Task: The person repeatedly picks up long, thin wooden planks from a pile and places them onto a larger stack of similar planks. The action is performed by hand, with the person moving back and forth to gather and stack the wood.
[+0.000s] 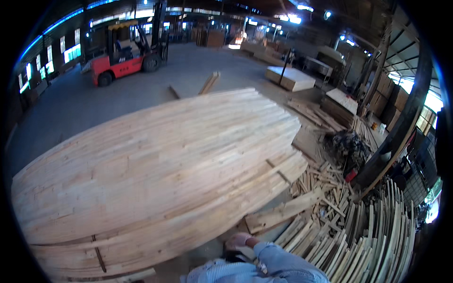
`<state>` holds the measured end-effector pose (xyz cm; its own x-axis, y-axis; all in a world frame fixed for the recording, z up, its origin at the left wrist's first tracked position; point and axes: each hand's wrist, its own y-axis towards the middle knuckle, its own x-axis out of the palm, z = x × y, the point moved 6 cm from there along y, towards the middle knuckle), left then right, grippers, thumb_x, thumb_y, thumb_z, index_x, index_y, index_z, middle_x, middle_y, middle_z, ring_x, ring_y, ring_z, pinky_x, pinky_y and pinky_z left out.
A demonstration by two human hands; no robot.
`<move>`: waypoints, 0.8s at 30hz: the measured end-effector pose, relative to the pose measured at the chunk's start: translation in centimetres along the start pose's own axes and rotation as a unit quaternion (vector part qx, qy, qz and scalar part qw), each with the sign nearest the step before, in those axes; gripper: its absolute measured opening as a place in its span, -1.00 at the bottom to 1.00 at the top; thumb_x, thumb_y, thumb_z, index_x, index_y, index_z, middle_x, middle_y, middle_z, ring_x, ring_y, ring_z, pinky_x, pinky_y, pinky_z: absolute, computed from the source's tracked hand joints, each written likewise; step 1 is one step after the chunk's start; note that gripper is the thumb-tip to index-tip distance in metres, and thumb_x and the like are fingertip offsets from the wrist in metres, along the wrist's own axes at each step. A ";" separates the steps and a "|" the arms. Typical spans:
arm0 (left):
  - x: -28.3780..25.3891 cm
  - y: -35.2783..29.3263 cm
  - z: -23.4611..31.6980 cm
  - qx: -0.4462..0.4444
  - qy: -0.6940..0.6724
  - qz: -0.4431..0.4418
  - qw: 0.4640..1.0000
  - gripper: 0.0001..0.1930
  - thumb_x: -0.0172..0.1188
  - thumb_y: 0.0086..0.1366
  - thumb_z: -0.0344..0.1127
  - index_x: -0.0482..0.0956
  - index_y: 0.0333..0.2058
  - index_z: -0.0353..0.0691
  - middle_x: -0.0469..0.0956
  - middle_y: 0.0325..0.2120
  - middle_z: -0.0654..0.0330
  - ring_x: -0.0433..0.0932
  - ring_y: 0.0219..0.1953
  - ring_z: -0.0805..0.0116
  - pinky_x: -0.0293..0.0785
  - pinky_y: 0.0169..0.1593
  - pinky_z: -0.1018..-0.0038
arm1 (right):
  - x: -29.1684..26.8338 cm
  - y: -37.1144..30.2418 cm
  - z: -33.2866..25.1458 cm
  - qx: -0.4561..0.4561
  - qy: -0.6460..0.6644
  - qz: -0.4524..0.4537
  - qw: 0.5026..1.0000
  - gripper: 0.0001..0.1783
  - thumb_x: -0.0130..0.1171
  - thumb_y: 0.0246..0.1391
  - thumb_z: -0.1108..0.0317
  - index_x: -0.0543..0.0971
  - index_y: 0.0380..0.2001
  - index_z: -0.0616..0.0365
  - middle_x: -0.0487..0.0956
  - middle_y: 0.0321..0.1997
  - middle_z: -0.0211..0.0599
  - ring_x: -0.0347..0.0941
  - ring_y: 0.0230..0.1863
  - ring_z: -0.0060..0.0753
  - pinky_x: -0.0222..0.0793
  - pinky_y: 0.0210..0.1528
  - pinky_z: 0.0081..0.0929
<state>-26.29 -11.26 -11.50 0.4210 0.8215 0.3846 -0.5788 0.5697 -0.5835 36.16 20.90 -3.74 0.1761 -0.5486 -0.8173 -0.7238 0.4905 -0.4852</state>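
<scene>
My right hand (pixel 238 241) is low in the middle of the head view, at the end of a light blue sleeve (pixel 283 262). Motion smears its fingers, so whether it grips anything is unclear. It is close to the near edge of a large, wide stack of pale wooden boards (pixel 155 155), and I cannot tell whether it touches them. My left hand is out of sight. A short plank (pixel 283 211) lies just beyond my hand to the right, next to the stack.
Long thin wood strips (pixel 368 240) stand and lean at the lower right, beside a heap of offcuts (pixel 328 188). A dark post (pixel 401 132) rises on the right. Beyond the boards, a red forklift (pixel 125 68) is parked far left; a low pale panel stack (pixel 290 78) sits far right.
</scene>
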 end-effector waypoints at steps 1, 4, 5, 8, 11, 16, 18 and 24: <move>-1.3 -0.1 -1.0 0.001 -0.085 0.083 0.993 -0.60 0.23 0.12 0.03 0.52 -0.26 -0.18 0.45 -0.60 0.25 0.48 -0.53 0.29 0.41 -0.47 0.32 | -1.3 -0.8 0.1 0.058 0.000 -0.057 0.997 -0.47 -0.07 0.27 -0.11 0.61 0.05 -0.01 0.60 0.10 -0.13 0.48 0.15 0.03 0.35 0.23 -0.22; -0.8 -1.7 -5.1 -0.074 -0.228 0.127 0.962 -0.46 -0.06 0.28 0.35 0.43 -0.54 -0.01 0.30 -0.65 0.40 0.35 -0.53 0.36 0.29 -0.36 0.29 | -1.0 -4.6 4.3 0.243 0.218 -0.024 0.945 -0.33 0.00 0.20 -0.24 0.63 0.03 0.12 0.56 0.16 0.00 0.44 0.21 0.06 0.29 0.28 -0.19; 0.0 -2.8 -6.3 -0.102 -0.216 0.089 0.967 -0.46 -0.05 0.27 0.35 0.42 -0.57 0.00 0.33 -0.63 0.39 0.36 -0.52 0.35 0.30 -0.34 0.27 | -0.1 -4.7 5.6 0.267 0.217 -0.051 0.938 -0.34 -0.01 0.20 -0.23 0.62 0.04 0.11 0.55 0.17 0.00 0.43 0.22 0.05 0.29 0.29 -0.19; 3.6 -6.9 -10.6 -0.175 -0.187 -0.003 0.967 -0.47 -0.01 0.26 0.32 0.41 -0.62 0.00 0.40 -0.58 0.37 0.39 -0.47 0.33 0.31 -0.28 0.20 | -1.6 -5.0 7.6 0.278 0.229 -0.042 0.932 -0.38 -0.12 0.25 -0.16 0.64 -0.02 0.12 0.58 0.12 0.00 0.45 0.19 0.08 0.29 0.27 -0.15; 7.4 -10.7 -13.6 -0.224 -0.167 -0.008 0.960 -0.52 0.04 0.25 0.23 0.41 -0.62 -0.03 0.44 -0.55 0.34 0.41 -0.44 0.32 0.31 -0.25 0.16 | 0.7 -0.3 13.8 0.267 0.184 -0.082 0.942 -0.43 -0.03 0.21 -0.13 0.66 -0.03 0.08 0.60 0.11 -0.06 0.48 0.17 0.04 0.35 0.22 -0.17; 18.8 -9.1 -16.3 -0.259 -0.119 0.033 0.958 -0.54 0.04 0.25 0.21 0.41 -0.60 -0.04 0.44 -0.55 0.34 0.42 -0.43 0.32 0.32 -0.24 0.15 | 6.2 6.3 24.2 0.187 0.101 -0.101 0.972 -0.46 0.08 0.12 -0.07 0.64 -0.02 0.10 0.63 0.05 -0.04 0.54 0.11 0.00 0.42 0.15 -0.14; 21.4 -9.1 -16.4 -0.249 -0.112 0.061 0.960 -0.55 0.04 0.25 0.20 0.41 -0.59 -0.04 0.44 -0.55 0.34 0.42 -0.43 0.31 0.32 -0.23 0.14 | 0.8 10.3 24.3 0.239 0.125 -0.063 0.961 -0.45 0.13 0.08 -0.06 0.63 -0.02 0.12 0.63 0.04 -0.02 0.54 0.11 0.00 0.43 0.15 -0.13; 28.6 -8.8 -16.7 -0.250 -0.082 0.100 0.959 -0.57 0.04 0.25 0.18 0.42 -0.56 -0.04 0.44 -0.54 0.33 0.42 -0.43 0.31 0.33 -0.21 0.12 | -9.8 17.5 25.0 0.210 -0.010 0.066 0.975 -0.34 0.33 -0.05 -0.01 0.45 0.08 0.07 0.57 0.07 -0.19 0.52 0.08 -0.12 0.31 0.16 -0.16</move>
<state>2.48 6.89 -7.29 0.1966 0.9291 0.3131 -0.2108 0.3519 -0.9120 38.46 51.80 -12.04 0.1165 -0.4500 -0.8854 -0.4046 0.7927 -0.4561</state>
